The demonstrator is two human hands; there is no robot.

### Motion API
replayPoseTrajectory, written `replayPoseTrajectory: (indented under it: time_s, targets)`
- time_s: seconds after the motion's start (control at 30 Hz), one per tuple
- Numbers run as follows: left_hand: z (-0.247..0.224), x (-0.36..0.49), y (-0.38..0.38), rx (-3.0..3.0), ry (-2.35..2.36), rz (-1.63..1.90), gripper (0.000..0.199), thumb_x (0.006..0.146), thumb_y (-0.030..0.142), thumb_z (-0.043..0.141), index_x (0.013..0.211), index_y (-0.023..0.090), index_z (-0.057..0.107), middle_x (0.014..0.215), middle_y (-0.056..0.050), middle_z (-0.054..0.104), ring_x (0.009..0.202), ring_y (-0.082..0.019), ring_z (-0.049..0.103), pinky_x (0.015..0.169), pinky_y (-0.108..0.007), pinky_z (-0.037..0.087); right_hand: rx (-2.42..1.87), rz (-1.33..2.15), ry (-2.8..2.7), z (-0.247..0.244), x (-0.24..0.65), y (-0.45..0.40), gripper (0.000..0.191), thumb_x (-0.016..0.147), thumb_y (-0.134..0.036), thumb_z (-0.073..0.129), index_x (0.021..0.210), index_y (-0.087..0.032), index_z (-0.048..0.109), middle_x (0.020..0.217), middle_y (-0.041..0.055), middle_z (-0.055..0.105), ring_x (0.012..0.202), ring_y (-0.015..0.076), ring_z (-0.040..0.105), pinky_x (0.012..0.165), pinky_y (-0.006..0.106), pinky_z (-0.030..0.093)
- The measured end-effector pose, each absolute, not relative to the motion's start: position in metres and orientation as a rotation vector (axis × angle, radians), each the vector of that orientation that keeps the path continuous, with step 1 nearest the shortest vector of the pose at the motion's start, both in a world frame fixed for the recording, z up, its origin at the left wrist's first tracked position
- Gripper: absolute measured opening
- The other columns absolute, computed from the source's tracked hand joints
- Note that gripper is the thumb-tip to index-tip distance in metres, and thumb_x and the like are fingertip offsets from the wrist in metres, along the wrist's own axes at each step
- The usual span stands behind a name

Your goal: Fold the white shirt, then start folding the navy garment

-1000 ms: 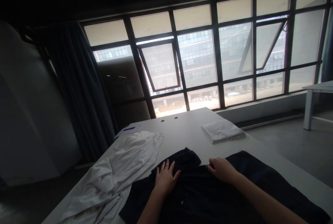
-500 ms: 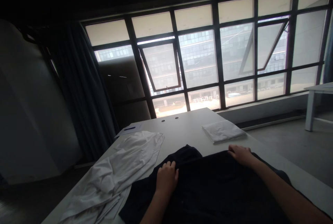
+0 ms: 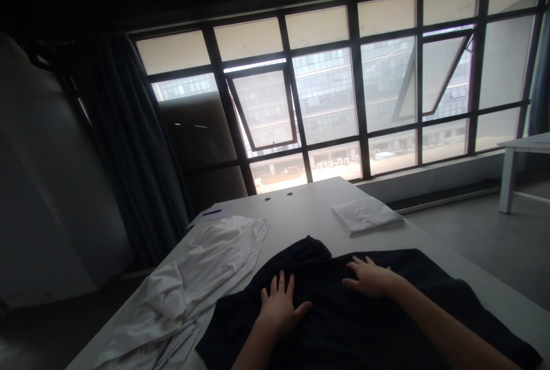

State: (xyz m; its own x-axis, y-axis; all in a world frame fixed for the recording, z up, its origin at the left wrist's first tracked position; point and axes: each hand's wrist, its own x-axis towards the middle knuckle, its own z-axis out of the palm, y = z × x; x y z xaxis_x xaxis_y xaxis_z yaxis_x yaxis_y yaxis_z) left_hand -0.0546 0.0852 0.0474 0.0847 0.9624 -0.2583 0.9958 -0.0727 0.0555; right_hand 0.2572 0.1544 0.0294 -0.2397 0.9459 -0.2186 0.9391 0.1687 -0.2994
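Note:
A dark garment, which looks like a shirt (image 3: 344,324), lies spread over the near part of the white table (image 3: 296,209). On its left half rests my left hand (image 3: 280,305), fingers spread and thumb out to the right. My right hand (image 3: 370,277) lies on the cloth near the far edge, its fingers stretched apart and pointing left. Neither hand grips the fabric. To the left, a crumpled white garment (image 3: 184,284) lies beside the dark one. A folded white cloth (image 3: 366,215) sits beyond my right hand.
Paper with a dark pen (image 3: 212,212) on it lies at the table's far left edge. Two round cable holes are set in the tabletop. Behind stand a dark curtain (image 3: 137,158) and framed windows (image 3: 326,95). Another white table (image 3: 507,175) is at right.
My right hand has let go of the dark garment's far edge and moved left, its fingers opening flat. My left hand has spread its fingers on the cloth.

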Motion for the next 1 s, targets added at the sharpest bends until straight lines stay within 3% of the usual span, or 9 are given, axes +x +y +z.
replayPoseTrajectory:
  time_s: [0.1, 0.2, 0.33, 0.43, 0.53, 0.63, 0.73, 0.87, 1.0]
  targets:
    - [0.048, -0.06, 0.084, 2.082, 1.908, -0.244, 0.107, 0.086, 0.086, 0.037, 0.165, 0.021, 0.007, 0.169, -0.014, -0.009, 0.155, -0.043, -0.008, 0.114, -0.077, 0.0, -2.013, 0.651, -2.426, 0.021, 0.246, 0.149, 0.089, 0.087, -0.08, 0.038, 0.163, -0.036, 0.021, 0.173, 0.0034, 0.002, 0.154, 0.0498, -0.004, 0.103, 0.091, 0.008]
    - [0.044, -0.066, 0.088, 2.083, 1.881, -0.212, 0.108, 0.084, 0.087, 0.041, 0.165, 0.024, 0.006, 0.169, -0.011, -0.011, 0.154, -0.041, -0.012, 0.114, -0.077, -0.004, -1.958, 0.626, -2.405, 0.014, 0.252, 0.153, 0.088, 0.088, -0.083, 0.029, 0.163, -0.039, 0.016, 0.172, -0.0013, -0.001, 0.155, 0.0465, -0.01, 0.103, 0.091, -0.003]
    - [0.033, -0.07, 0.095, 2.174, 1.918, -0.072, 0.098, 0.089, 0.084, 0.035, 0.165, 0.026, 0.015, 0.17, -0.009, -0.005, 0.155, -0.038, -0.01, 0.116, -0.074, -0.006, -1.929, 0.515, -2.347, 0.007, 0.261, 0.163, 0.082, 0.091, -0.08, 0.027, 0.162, -0.039, 0.023, 0.172, -0.0026, 0.007, 0.156, 0.0452, -0.005, 0.105, 0.09, -0.003]
    - [0.029, -0.071, 0.099, 2.277, 1.93, 0.068, 0.09, 0.093, 0.08, 0.036, 0.164, 0.026, 0.023, 0.171, -0.006, -0.004, 0.156, -0.035, -0.01, 0.121, -0.066, -0.006, -1.934, 0.391, -2.308, 0.002, 0.261, 0.166, 0.077, 0.094, -0.074, 0.026, 0.161, -0.036, 0.028, 0.172, 0.0004, 0.014, 0.156, 0.0441, 0.003, 0.106, 0.089, -0.002]
    - [0.032, -0.071, 0.099, 2.384, 1.862, 0.192, 0.08, 0.095, 0.069, 0.045, 0.162, 0.028, 0.029, 0.171, -0.003, 0.0, 0.157, -0.032, -0.003, 0.126, -0.056, 0.002, -1.92, 0.325, -2.294, -0.003, 0.259, 0.166, 0.075, 0.095, -0.072, 0.028, 0.159, -0.033, 0.033, 0.171, 0.0028, 0.019, 0.156, 0.0443, 0.007, 0.107, 0.088, 0.0]
    - [0.042, -0.066, 0.096, 2.496, 1.705, 0.228, 0.068, 0.098, 0.057, 0.05, 0.159, 0.031, 0.037, 0.171, -0.002, 0.014, 0.157, -0.029, 0.012, 0.127, -0.052, 0.012, -1.898, 0.31, -2.298, -0.006, 0.259, 0.167, 0.076, 0.095, -0.072, 0.03, 0.159, -0.031, 0.034, 0.17, 0.0047, 0.022, 0.156, 0.0442, 0.009, 0.109, 0.086, 0.001]
    - [0.047, -0.052, 0.088, 2.598, 1.511, 0.217, 0.06, 0.1, 0.058, 0.048, 0.156, 0.036, 0.04, 0.17, 0.001, 0.02, 0.156, -0.029, 0.018, 0.127, -0.052, 0.013, -1.883, 0.292, -2.301, -0.007, 0.26, 0.167, 0.076, 0.095, -0.071, 0.031, 0.159, -0.03, 0.035, 0.17, 0.0059, 0.024, 0.155, 0.0437, 0.01, 0.112, 0.083, -0.001]
    - [0.042, -0.031, 0.078, 2.568, 1.342, 0.139, 0.062, 0.104, 0.066, 0.033, 0.161, 0.041, 0.027, 0.171, 0.002, 0.014, 0.157, -0.031, 0.009, 0.126, -0.06, 0.006, -1.881, 0.279, -2.301, -0.006, 0.261, 0.167, 0.075, 0.096, -0.07, 0.031, 0.159, -0.03, 0.035, 0.17, 0.0065, 0.024, 0.155, 0.0438, 0.012, 0.112, 0.083, -0.001]
    - [0.04, -0.026, 0.077, 2.466, 1.331, 0.084, 0.064, 0.103, 0.069, 0.032, 0.16, 0.041, 0.028, 0.17, 0.003, 0.014, 0.157, -0.032, 0.009, 0.125, -0.062, 0.003, -1.883, 0.281, -2.307, -0.006, 0.26, 0.166, 0.073, 0.096, -0.07, 0.031, 0.159, -0.031, 0.036, 0.17, 0.007, 0.024, 0.155, 0.0442, 0.011, 0.112, 0.083, -0.001]
